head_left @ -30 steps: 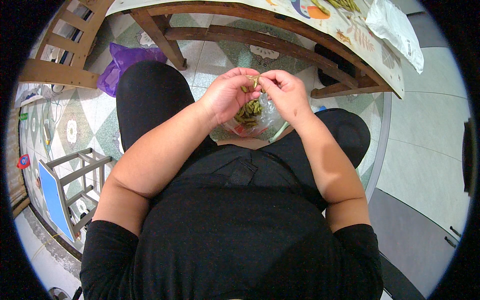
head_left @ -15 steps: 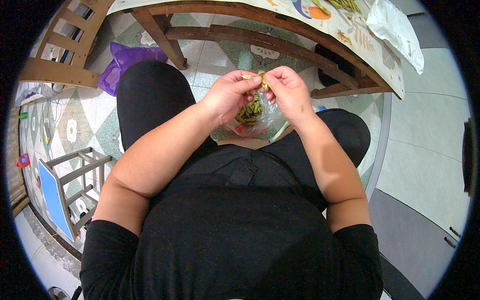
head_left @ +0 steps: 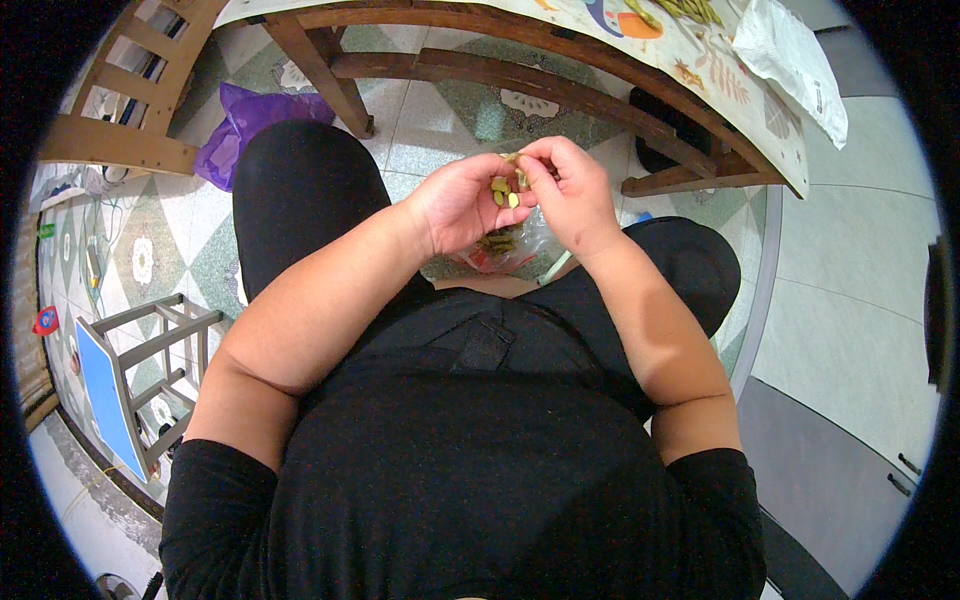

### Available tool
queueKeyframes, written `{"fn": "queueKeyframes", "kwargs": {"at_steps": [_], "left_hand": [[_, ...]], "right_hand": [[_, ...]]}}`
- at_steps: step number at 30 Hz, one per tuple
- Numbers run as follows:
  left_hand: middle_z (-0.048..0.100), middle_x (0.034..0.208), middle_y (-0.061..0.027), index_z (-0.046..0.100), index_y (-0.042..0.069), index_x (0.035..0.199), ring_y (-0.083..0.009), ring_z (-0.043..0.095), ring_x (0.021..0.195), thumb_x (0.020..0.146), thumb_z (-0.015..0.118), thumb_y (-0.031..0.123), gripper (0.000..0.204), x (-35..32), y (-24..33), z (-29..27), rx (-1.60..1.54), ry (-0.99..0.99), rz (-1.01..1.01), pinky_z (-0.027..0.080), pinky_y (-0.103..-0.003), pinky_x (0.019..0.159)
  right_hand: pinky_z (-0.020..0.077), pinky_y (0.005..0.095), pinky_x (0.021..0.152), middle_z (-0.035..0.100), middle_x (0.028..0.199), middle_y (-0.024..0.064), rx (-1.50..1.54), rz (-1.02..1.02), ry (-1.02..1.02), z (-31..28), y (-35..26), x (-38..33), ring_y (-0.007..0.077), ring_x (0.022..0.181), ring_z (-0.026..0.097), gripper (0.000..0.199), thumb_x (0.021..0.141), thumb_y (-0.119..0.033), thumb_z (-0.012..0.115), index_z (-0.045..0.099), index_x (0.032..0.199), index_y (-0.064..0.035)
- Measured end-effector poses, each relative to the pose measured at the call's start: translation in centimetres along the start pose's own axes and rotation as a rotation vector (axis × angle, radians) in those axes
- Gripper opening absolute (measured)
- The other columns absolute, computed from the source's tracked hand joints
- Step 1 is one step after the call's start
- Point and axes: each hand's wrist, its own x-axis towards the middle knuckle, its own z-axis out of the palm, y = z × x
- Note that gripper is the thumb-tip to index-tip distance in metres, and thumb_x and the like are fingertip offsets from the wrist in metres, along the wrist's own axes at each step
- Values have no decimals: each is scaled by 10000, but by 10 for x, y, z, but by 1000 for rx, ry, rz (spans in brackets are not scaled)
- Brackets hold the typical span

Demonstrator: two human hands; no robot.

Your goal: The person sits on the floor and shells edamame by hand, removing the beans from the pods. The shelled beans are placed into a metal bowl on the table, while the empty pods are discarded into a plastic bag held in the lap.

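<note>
Over my lap my left hand is turned palm up and cupped, with several pale green shelled beans lying in its palm and on its fingers. My right hand meets it at the fingertips, its thumb and forefinger pinching a yellowish-green bean pod. The pod is small and partly covered by the fingers. Below the hands sits a clear plastic bag between my legs, with green pods inside, largely hidden by my left hand.
Ahead stands a wooden table with a patterned cover, more pods and a white plastic package on it. A purple bag lies on the tiled floor beyond my left knee. At left is a blue-topped stool on its side.
My left hand has rolled palm up, showing the loose beans in it. Both hands were pinching the pod together; my right fingers now hold it beside the left fingertips.
</note>
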Motion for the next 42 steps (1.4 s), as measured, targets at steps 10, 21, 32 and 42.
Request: {"fn": "queueKeyframes", "kwargs": {"at_steps": [10, 21, 32, 42], "left_hand": [[552, 862, -61, 504, 16, 937, -140, 550, 758, 831, 449, 128, 164, 2, 1, -3, 110, 52, 83, 480, -241, 660], [557, 805, -53, 516, 23, 888, -98, 497, 671, 855, 466, 191, 179, -3, -3, -1, 201, -66, 82, 417, -210, 593], [516, 746, 0, 499, 71, 861, -89, 478, 650, 867, 417, 197, 150, 0, -5, -6, 244, -4, 207, 397, -203, 547], [503, 646, 15, 534, 74, 760, -76, 451, 550, 834, 473, 223, 177, 2, -4, -9, 693, 161, 56, 351, -187, 492]], "right_hand": [[447, 268, 574, 572, 697, 55, 123, 90, 44, -2, -2, 4, 136, 651, 566, 77, 757, -88, 573, 563, 793, -21], [460, 189, 485, 553, 700, 44, 318, 103, 143, 2, -12, 0, 72, 550, 545, 67, 782, -50, 556, 529, 822, -3], [459, 207, 534, 557, 741, 53, 233, 10, 64, 3, -11, 2, 83, 594, 547, 100, 757, -12, 572, 529, 844, 8], [409, 178, 612, 561, 803, 6, 206, 190, -14, -6, 4, 11, 47, 675, 501, 175, 767, -54, 570, 553, 935, -8]]}}
